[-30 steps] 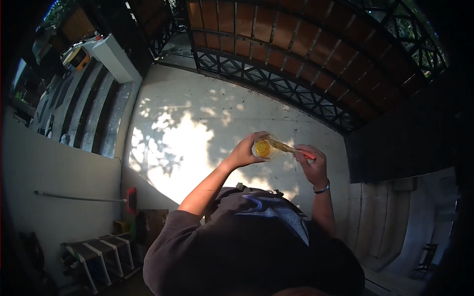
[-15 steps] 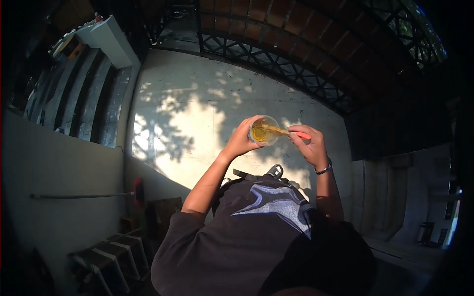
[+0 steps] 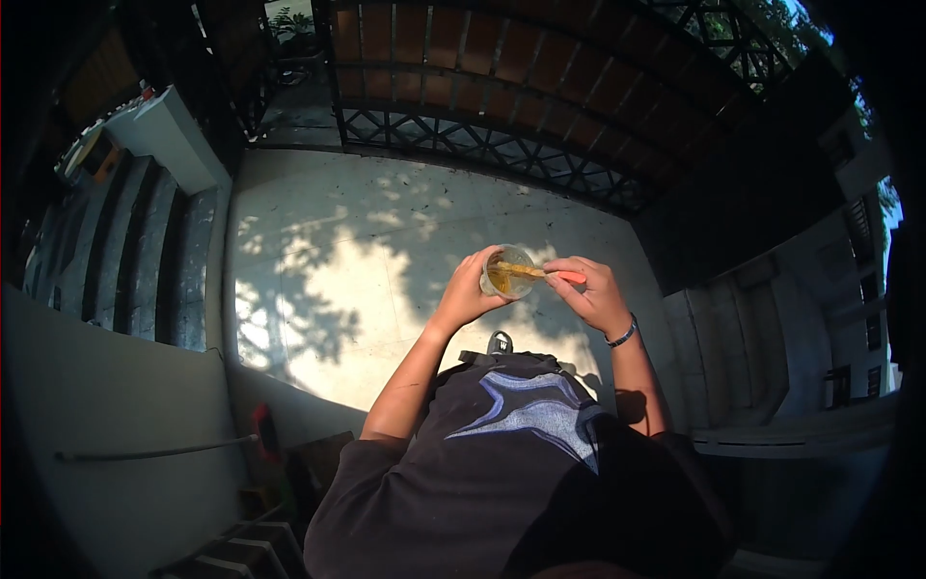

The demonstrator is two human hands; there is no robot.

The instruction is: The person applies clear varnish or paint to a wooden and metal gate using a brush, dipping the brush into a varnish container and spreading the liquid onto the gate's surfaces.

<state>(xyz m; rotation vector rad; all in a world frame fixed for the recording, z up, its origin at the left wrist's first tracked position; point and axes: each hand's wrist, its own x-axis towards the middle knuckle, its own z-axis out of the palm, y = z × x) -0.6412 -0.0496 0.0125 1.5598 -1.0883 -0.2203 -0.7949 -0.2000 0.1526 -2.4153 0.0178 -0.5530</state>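
My left hand (image 3: 467,293) is wrapped round the side of a clear plastic cup (image 3: 521,257), which is tilted so that its mouth faces me. Yellow liquid (image 3: 498,281) lies in the bottom of the cup. Between the fingers and thumb of my right hand (image 3: 597,295) is a slim orange-handled tool (image 3: 570,277). Its yellow-coated shaft reaches over the rim into the cup; I cannot make out the shape of its tip. Both hands are in front of my chest, above the sunlit floor.
Pale paving (image 3: 376,280) with leaf shadows spreads below. A dark slatted gate (image 3: 482,58) closes the far side. Steps (image 3: 145,241) rise at the left beside a low wall (image 3: 106,376). A long-handled broom (image 3: 261,432) leans there. My shoe (image 3: 500,343) shows below the cup.
The view has tilted up and shifted, showing more of the gate. The cup sits slightly lower in view, and its mouth is turned a little. Both hands keep their holds.
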